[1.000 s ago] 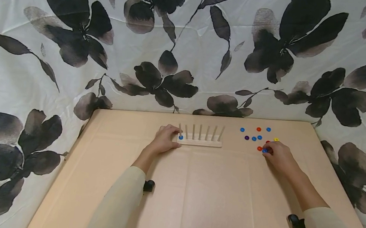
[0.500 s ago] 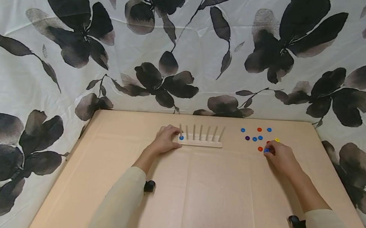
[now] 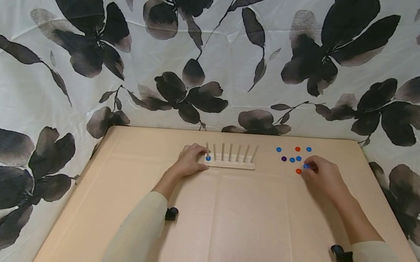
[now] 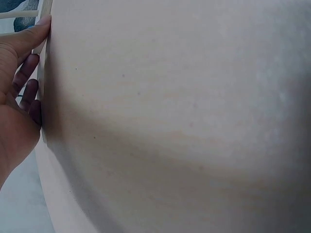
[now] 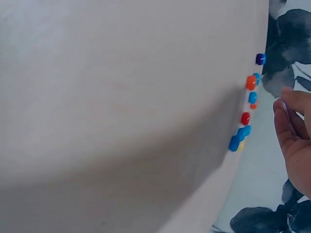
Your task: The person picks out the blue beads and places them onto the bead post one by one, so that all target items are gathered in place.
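Observation:
A pale wooden peg rack (image 3: 231, 165) with a row of upright pegs stands near the table's far edge. One blue bead (image 3: 208, 158) sits at the foot of its leftmost peg. My left hand (image 3: 189, 159) grips the rack's left end; in the left wrist view the thumb (image 4: 43, 23) lies along its edge. To the right of the rack, my right hand (image 3: 323, 176) pinches another blue bead (image 3: 306, 166) between thumb and fingertips. In the right wrist view that hand (image 5: 297, 145) shows raised above the tabletop, the bead mostly hidden by the fingers.
Loose beads lie around the right fingertips: a purple bead (image 3: 283, 159), several blue ones such as the far-left blue bead (image 3: 278, 149), an orange-red bead (image 3: 298, 171) and another red bead (image 3: 298, 149). A floral cloth (image 3: 188, 50) hangs behind the wooden table (image 3: 249, 226).
My right hand has risen slightly and moved away from me with the blue bead, now covering the yellow bead and a red one. The left hand and rack stay put.

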Tool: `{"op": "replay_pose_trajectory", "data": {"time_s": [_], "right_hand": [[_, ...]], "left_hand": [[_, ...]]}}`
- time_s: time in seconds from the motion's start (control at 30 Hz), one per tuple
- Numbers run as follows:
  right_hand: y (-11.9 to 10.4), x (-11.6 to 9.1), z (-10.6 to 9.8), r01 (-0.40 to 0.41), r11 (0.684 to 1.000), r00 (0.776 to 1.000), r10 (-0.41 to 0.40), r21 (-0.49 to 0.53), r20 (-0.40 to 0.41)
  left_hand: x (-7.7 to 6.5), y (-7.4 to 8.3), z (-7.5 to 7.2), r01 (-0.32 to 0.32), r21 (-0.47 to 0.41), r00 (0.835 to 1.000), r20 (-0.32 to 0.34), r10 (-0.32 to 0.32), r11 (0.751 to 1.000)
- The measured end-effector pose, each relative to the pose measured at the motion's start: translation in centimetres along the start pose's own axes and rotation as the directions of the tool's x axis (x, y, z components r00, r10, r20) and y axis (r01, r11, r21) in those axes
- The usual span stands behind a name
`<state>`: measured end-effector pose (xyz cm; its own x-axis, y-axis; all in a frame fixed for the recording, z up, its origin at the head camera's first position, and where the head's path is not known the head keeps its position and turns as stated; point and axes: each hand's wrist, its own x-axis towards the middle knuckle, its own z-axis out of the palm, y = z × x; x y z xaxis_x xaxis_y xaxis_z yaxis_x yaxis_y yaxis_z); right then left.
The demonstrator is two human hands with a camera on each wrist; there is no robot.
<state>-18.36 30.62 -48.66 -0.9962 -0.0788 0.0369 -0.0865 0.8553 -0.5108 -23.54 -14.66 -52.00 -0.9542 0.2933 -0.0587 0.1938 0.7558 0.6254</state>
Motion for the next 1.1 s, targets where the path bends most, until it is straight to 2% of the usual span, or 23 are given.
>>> {"op": "replay_pose_trajectory", "data": {"time_s": [0.1, 0.27, 0.5, 0.77, 0.97, 1.1], "right_hand": [[-0.7, 0.5, -0.1, 0.048, 0.999, 0.998, -0.048, -0.006, -0.039], [-1.8, 1.1, -0.3, 0.085, 0.996, 0.994, -0.084, 0.002, -0.076], [-3.9, 1.8, -0.7, 0.181, 0.982, 0.976, -0.174, 0.045, -0.130], [-6.8, 3.2, -0.9, 0.194, 0.975, 0.976, -0.181, 0.106, -0.119], [-9.0, 4.2, -0.6, 0.258, 0.957, 0.960, -0.240, 0.131, -0.143], [-10.6, 4.8, -0.3, 0.283, 0.948, 0.955, -0.265, 0.147, -0.132]], "left_hand": [[0.0, 0.0, 0.0, -0.002, 0.000, 1.000, 0.002, 0.002, 1.000], [-0.1, 0.0, 0.0, -0.002, -0.002, 1.000, 0.001, 0.002, 1.000], [-0.1, 0.0, 0.1, -0.005, 0.002, 1.000, -0.003, 0.005, 1.000], [-0.1, 0.0, -0.1, -0.009, -0.002, 1.000, 0.003, 0.009, 1.000], [0.0, -0.1, -0.1, -0.020, 0.001, 1.000, 0.001, 0.020, 1.000], [-0.1, -0.1, -0.1, -0.026, -0.009, 1.000, 0.006, 0.026, 1.000]]}}
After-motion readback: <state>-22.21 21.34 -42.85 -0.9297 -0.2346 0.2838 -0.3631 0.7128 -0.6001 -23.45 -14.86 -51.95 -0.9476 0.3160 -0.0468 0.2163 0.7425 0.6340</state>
